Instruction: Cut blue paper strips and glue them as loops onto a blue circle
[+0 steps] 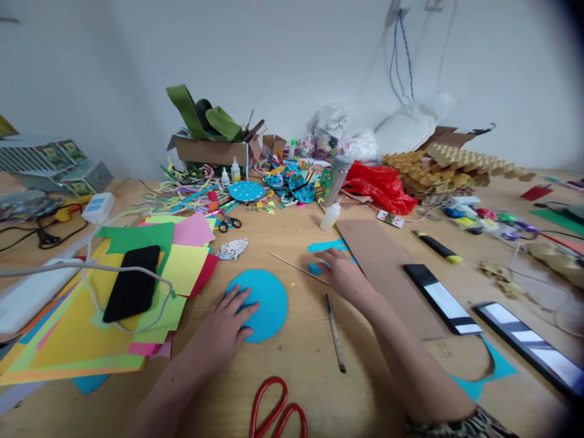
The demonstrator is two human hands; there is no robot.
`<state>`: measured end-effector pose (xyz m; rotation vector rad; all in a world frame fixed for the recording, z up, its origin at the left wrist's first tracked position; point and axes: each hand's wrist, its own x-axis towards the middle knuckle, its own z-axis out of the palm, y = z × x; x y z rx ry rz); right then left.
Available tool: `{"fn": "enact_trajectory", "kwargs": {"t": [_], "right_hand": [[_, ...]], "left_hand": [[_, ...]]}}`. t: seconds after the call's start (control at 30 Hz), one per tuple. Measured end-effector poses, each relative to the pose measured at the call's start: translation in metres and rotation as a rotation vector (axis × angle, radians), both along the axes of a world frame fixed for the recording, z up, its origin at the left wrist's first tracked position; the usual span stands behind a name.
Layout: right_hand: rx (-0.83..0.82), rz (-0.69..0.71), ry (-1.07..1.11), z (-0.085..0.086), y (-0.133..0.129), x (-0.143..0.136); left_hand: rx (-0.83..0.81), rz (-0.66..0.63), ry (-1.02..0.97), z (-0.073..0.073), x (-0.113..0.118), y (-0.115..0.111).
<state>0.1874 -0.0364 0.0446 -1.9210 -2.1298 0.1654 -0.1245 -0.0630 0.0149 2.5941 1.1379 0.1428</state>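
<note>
My left hand (230,322) lies with spread fingers on the left part of a blue paper circle (269,304), which is flat on the table. Further right, my right hand (340,274) is over blue paper scraps (326,246) at the edge of a brown cardboard sheet (387,267); its fingers are partly bent, and whether they grip a scrap is unclear. A thin wooden stick (292,264) lies between the hands. Below my right hand is a pen (335,334). Red-handled scissors (274,407) rest at the near edge.
Coloured paper with a black phone (132,283) on it lies at left. Small black scissors (229,224) and a white glue bottle (331,216) stand or lie beyond the hands. Right are a cutter (438,246) and two more phone-like devices (440,298). Craft pieces and boxes line the back.
</note>
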Motion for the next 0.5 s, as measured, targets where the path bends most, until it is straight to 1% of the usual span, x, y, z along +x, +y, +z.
{"fn": "enact_trajectory", "kwargs": {"t": [0.03, 0.1, 0.17, 0.23, 0.33, 0.4, 0.5], "right_hand": [[-0.017, -0.029, -0.111, -0.005, 0.003, 0.012], [-0.079, -0.037, -0.219, -0.016, 0.002, 0.029], [-0.101, -0.006, -0.241, -0.026, -0.004, 0.038], [-0.088, 0.024, -0.213, -0.030, -0.009, 0.041], [-0.026, 0.056, -0.165, -0.024, -0.003, 0.045], [0.005, 0.068, -0.174, -0.015, 0.009, 0.049], [-0.039, 0.065, -0.244, -0.004, 0.032, 0.054]], "left_hand": [[-0.012, -0.026, -0.003, 0.001, 0.001, 0.000], [-0.027, -0.067, -0.020, 0.003, 0.002, 0.000], [-0.036, -0.080, -0.029, 0.003, 0.002, 0.000], [-0.035, -0.077, -0.035, 0.001, 0.002, 0.000], [-0.010, -0.075, -0.062, -0.005, 0.001, 0.000], [0.008, -0.071, -0.073, -0.007, 0.000, 0.000], [0.014, -0.079, -0.071, -0.008, -0.001, 0.001]]}}
